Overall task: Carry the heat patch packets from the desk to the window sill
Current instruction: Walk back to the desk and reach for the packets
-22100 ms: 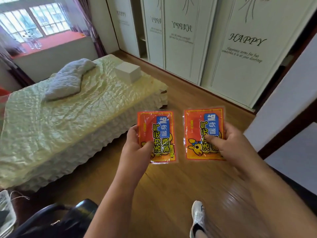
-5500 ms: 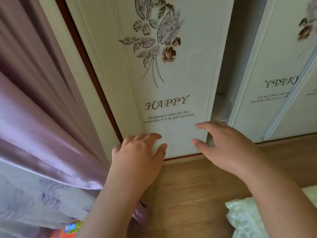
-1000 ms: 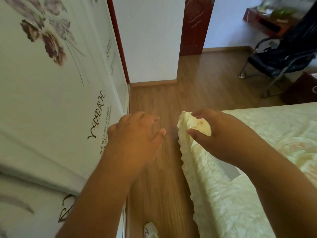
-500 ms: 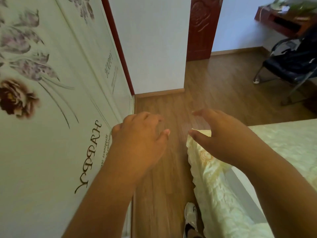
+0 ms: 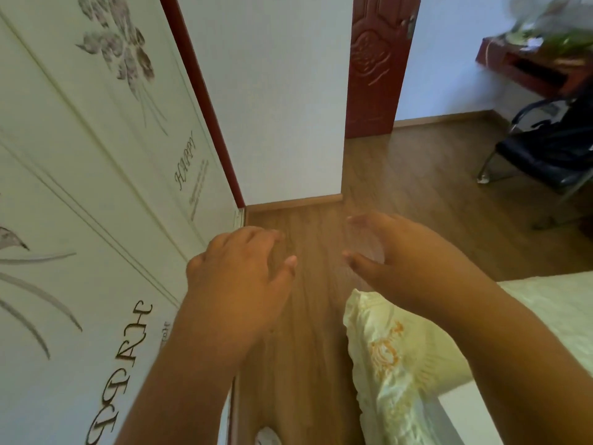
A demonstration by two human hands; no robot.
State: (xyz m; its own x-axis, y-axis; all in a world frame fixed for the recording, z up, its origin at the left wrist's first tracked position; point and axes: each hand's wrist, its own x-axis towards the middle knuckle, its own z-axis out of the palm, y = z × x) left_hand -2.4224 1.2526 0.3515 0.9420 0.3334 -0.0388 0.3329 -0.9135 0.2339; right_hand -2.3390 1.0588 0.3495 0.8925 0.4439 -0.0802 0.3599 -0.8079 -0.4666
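Note:
Both of my hands are held out in front of me with nothing in them. My left hand (image 5: 239,277) hovers palm down over the wooden floor, fingers loosely spread. My right hand (image 5: 398,264) is beside it, thumb and fingers curved apart, above the corner of the bed. No heat patch packet is in view. The red-brown desk (image 5: 526,64) shows at the far upper right, its top blurred with green and white clutter. The window sill is out of sight.
A white wardrobe (image 5: 80,187) with "HAPPY" lettering runs along my left. The bed (image 5: 404,364) with a pale yellow-green cover fills the lower right. A narrow strip of wooden floor (image 5: 308,348) leads ahead to a white wall, a dark red door (image 5: 375,65) and a black chair (image 5: 552,149).
The view has advanced along the aisle toward the desk end. The bed corner has slid lower under my right hand, and the wall and door look nearer. Both hands stay empty.

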